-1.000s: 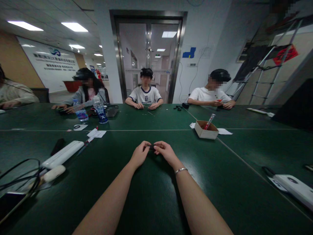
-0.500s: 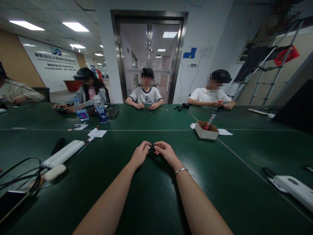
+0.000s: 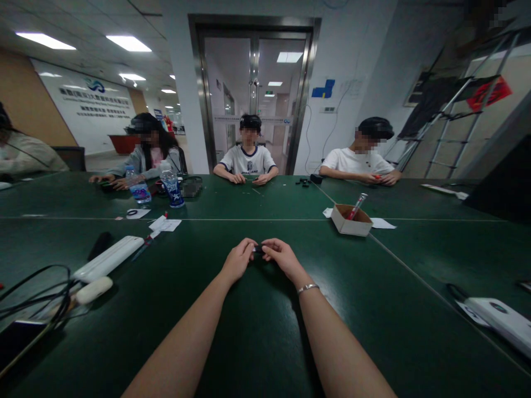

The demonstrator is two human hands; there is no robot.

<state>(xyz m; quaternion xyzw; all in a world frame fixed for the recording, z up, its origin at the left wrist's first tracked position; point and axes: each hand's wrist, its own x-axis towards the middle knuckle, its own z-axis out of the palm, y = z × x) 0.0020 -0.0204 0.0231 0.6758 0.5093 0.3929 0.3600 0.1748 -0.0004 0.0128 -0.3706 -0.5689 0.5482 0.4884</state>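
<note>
Between my fingertips is a small dark object (image 3: 258,250) with a pale or metallic end at its left; its kind is too small to make out. My left hand (image 3: 239,260) pinches it at the pale end. From the other side, the thumb and fingers of my right hand (image 3: 282,257) close on its dark end. Both hands are held over the green table (image 3: 265,320), with a silver bracelet (image 3: 307,287) on my right wrist. My fingers partly cover the object.
An open cardboard box (image 3: 352,224) holding a red-and-silver tube stands ahead right. Two plastic bottles (image 3: 171,188) stand far left. A white power strip (image 3: 108,258) and black cables (image 3: 62,293) lie at left. A white device (image 3: 498,318) lies at right. Several people sit across the table.
My hands and the small dark object stay nearly in place. The whole view has shifted very slightly.
</note>
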